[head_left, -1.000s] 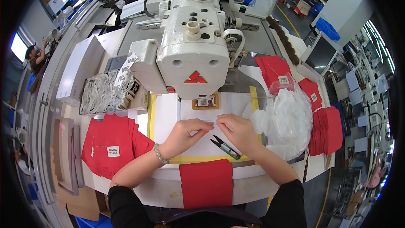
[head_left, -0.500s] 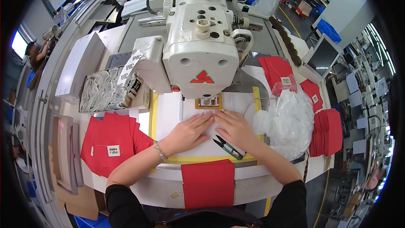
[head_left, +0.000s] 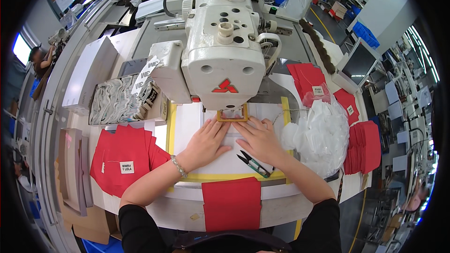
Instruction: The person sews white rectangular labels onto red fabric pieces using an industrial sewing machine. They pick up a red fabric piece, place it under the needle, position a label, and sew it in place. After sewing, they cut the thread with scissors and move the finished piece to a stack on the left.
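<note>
Both hands lie palm down on a white work surface (head_left: 216,165) edged with yellow tape, below the head of a white sewing machine (head_left: 225,72). My left hand (head_left: 204,143) has its fingers stretched out, the tips by the front edge of a small yellow-brown clamp frame (head_left: 244,112). My right hand (head_left: 258,141) lies flat with spread fingers, its index tip near the same frame. A pale patch shows inside the frame. Whatever lies under the fingers is hard to make out. Thread snips (head_left: 254,164) with green handles rest beside my right wrist.
Red fabric pieces (head_left: 115,147) with a white label lie at left, another red stack (head_left: 232,204) hangs over the front edge, and more red pieces (head_left: 362,147) sit at right. A bundled clear plastic bag (head_left: 323,136) and a box of pale labels (head_left: 119,100) flank the machine.
Both hands have slid slightly forward to the frame, and their fingertips have drawn a little apart. The frame's inside, earlier dark and patterned, now looks paler. The snips have not moved.
</note>
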A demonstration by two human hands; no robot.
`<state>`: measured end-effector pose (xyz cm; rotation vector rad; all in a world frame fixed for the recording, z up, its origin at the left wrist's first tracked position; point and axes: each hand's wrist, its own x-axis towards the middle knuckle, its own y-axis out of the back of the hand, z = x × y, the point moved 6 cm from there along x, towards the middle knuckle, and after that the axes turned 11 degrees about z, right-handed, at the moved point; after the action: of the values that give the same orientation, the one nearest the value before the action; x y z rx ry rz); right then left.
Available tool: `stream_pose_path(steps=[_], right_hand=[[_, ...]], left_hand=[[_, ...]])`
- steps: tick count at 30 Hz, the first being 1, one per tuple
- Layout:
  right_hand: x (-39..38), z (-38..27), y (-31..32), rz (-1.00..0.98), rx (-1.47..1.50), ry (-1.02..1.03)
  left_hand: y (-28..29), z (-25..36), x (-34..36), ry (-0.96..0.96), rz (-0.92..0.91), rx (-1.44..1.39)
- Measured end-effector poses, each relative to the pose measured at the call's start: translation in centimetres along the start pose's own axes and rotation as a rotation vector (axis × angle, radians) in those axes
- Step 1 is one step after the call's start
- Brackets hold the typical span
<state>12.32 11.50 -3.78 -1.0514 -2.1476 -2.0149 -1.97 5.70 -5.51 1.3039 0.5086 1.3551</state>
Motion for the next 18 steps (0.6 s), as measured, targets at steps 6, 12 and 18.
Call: stream_pose_path(steps=[6, 12, 18], right_hand=[[0.05, 0.33, -0.42, -0.026, -0.009, -0.022], [-0.03, 0.6, -0.64, -0.037, -0.01, -0.033], [-0.12, 0.96, -1.03, -0.051, -0.008, -0.033]], left_hand=[[-0.34, -0.21, -0.07, 0.0, -0.026, 0.042], [-0.07, 0.22, 0.45, -0.043, -0.055, 0.055], [-0.18, 0.12, 0.82, -0.074, -0.053, 0.056]])
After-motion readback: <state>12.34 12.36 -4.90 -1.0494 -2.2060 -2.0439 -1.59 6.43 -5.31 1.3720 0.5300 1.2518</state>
